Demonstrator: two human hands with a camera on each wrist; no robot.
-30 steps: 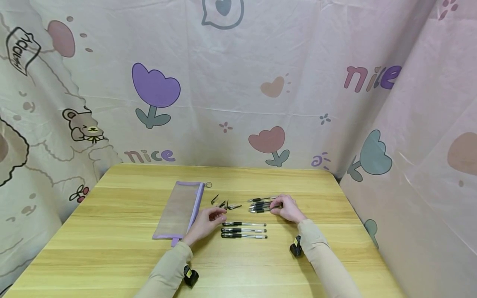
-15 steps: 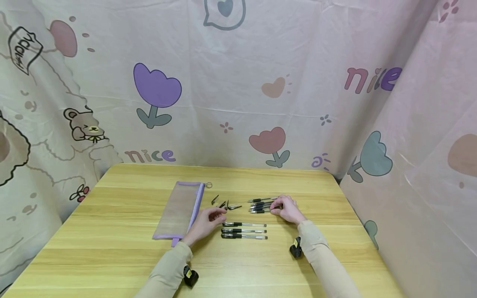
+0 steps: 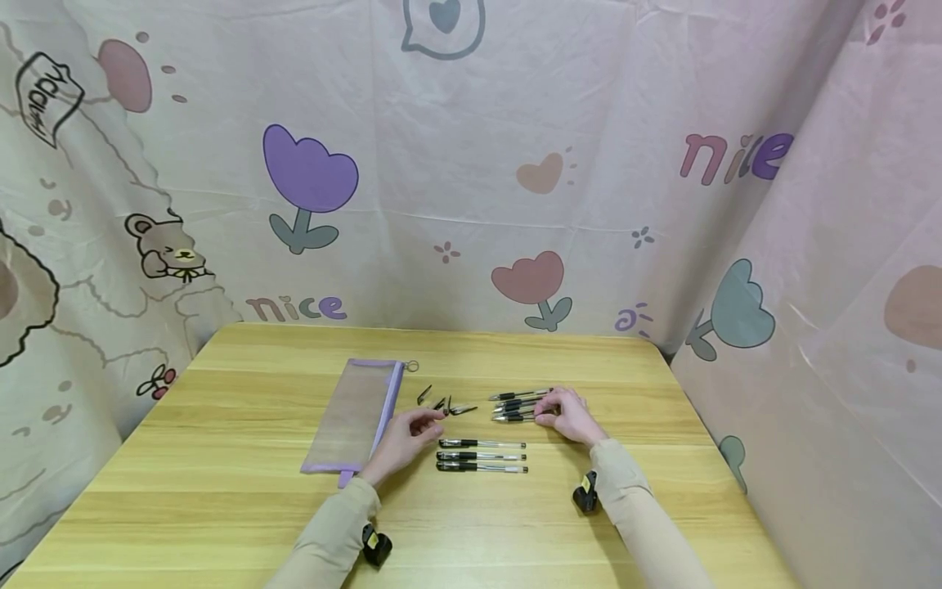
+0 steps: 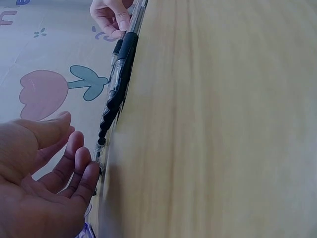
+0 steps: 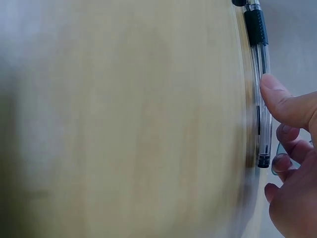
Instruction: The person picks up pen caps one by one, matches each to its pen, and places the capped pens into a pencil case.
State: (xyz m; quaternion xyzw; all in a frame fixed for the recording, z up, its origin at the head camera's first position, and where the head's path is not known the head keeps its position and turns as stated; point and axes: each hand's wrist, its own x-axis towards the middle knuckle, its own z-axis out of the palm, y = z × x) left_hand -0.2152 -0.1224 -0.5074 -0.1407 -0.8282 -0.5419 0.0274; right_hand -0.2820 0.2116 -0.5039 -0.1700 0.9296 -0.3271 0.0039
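Observation:
My right hand (image 3: 568, 415) is at the rear ends of several uncapped gel pens (image 3: 509, 406) lying side by side at the right. In the right wrist view, its thumb lies against the clear barrel of a gel pen (image 5: 265, 59), with the other fingers curled beyond it; it pinches the nearest pen. My left hand (image 3: 405, 442) is by the loose black pen caps (image 3: 460, 409), fingers loosely bent and holding nothing. Three capped gel pens (image 3: 482, 456) lie parallel in front, between the hands.
A mesh zip pouch (image 3: 349, 417) with purple edging lies flat to the left, its ring (image 3: 412, 366) at the far corner. The wooden table (image 3: 471, 532) ends at a printed curtain (image 3: 434, 270) behind and at the sides.
Almost nothing moves. The right hand shifts very slightly, and the nearest uncapped pens shift a little with it. The left hand draws back a touch to the left.

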